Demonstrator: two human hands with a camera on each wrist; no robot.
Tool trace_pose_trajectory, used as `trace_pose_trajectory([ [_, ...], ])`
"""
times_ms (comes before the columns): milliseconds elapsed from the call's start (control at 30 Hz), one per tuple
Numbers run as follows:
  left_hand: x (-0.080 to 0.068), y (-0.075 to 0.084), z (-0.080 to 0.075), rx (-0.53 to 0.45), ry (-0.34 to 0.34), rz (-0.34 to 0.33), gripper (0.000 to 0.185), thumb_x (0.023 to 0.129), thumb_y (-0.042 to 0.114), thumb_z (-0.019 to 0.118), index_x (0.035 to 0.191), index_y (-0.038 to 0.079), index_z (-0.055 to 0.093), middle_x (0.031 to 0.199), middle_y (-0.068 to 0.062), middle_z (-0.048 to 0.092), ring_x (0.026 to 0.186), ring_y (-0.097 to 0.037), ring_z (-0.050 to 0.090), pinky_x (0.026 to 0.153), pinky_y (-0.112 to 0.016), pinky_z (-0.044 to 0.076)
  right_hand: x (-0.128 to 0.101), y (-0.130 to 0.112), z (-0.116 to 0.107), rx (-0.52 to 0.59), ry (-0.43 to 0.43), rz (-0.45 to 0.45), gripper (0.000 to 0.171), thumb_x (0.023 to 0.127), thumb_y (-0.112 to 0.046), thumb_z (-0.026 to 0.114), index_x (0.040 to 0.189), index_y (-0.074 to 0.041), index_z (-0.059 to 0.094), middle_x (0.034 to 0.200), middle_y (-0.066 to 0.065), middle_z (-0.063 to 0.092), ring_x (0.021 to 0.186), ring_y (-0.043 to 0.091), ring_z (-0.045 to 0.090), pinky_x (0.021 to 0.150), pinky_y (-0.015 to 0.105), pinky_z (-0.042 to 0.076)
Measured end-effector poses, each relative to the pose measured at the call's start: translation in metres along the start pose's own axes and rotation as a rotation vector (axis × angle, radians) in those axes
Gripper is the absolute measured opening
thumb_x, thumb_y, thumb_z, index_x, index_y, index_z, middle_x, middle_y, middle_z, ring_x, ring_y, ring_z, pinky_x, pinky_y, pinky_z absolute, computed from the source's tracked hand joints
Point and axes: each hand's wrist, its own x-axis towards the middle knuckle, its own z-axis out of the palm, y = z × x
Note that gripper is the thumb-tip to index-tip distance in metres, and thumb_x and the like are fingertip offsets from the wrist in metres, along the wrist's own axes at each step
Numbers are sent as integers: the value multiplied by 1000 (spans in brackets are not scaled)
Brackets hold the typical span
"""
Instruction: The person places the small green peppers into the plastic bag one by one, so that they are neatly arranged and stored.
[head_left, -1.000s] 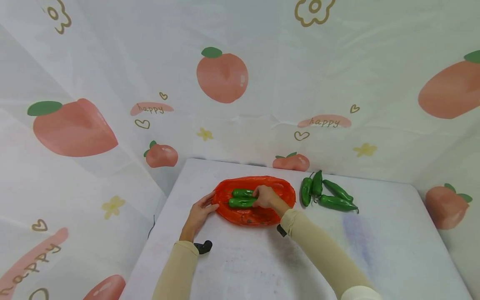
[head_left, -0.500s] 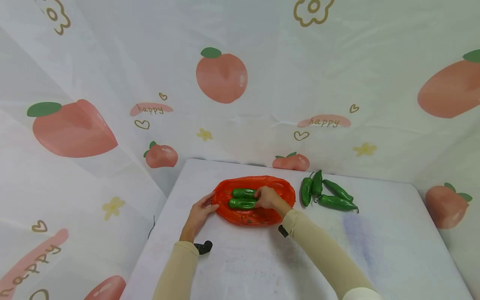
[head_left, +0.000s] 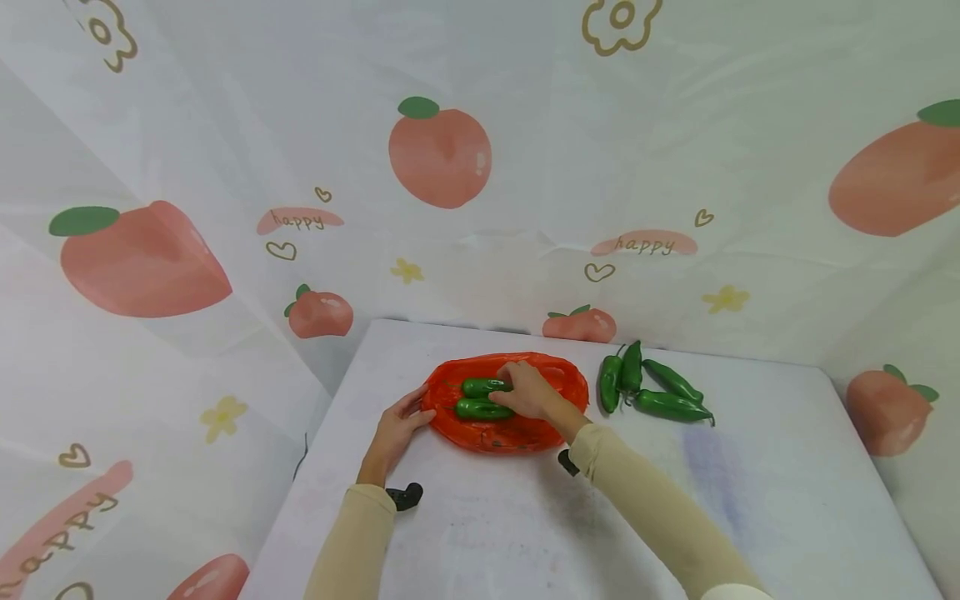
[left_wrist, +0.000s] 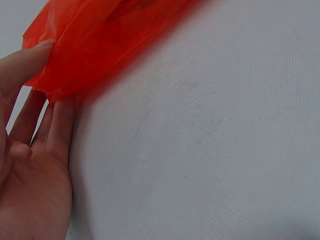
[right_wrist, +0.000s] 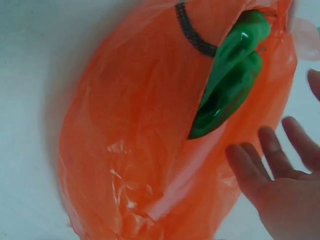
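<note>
A red plastic bag [head_left: 525,429] lies open on the white table [head_left: 525,517]. Two green peppers [head_left: 480,398] lie side by side inside it, also seen in the right wrist view as peppers [right_wrist: 231,75] under the bag's [right_wrist: 140,150] rim. My right hand [head_left: 528,390] hovers over their right ends; the right hand [right_wrist: 282,195] has straight, spread fingers and holds nothing. My left hand [head_left: 395,429] is at the bag's left edge. The left wrist view shows the left hand [left_wrist: 35,165] pinching the bag's [left_wrist: 100,35] edge, thumb on top and fingers underneath.
Several more green peppers [head_left: 651,387] lie loose on the table just right of the bag. A peach-printed cloth backdrop [head_left: 450,208] rises behind and to the left. The table's left edge [head_left: 300,492] runs close to my left arm.
My right hand has let go of the nearer pepper, opened its fingers and shifted slightly up and left over the bag. The left hand has stayed on the bag's edge.
</note>
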Motion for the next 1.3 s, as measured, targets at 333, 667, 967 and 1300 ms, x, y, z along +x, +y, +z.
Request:
trace_pose_trajectory([
  [333,-10,21,-1,-28,-51,-31,59,85,22,72,140,24,50,148,-4,46,141,-23,38,113,-40,37,-13,-16,3,-325,160,-187,62,90,-49,60,138,-13,46,135,13,46,125,29,45,102,44,48],
  [667,-10,19,-1,-24,-50,-16,59,85,22,72,140,23,50,147,-4,47,140,-22,40,112,-39,39,-16,-12,7,-601,257,-231,79,87,-67,48,150,-23,29,155,10,28,145,36,23,117,62,19],
  [967,0,0,0,26,-1,5,58,81,35,74,135,34,53,146,3,48,139,-20,41,112,-41,38,-21,-4,5,-649,299,-216,88,82,-76,42,153,-28,21,161,12,11,149,39,7,115,68,9],
  [1300,0,1,-1,16,-7,6,58,81,34,75,135,33,53,145,3,48,138,-20,41,113,-42,37,-26,11,1,-654,308,-145,94,78,-84,35,154,-31,14,163,12,3,149,41,-1,116,68,0],
])
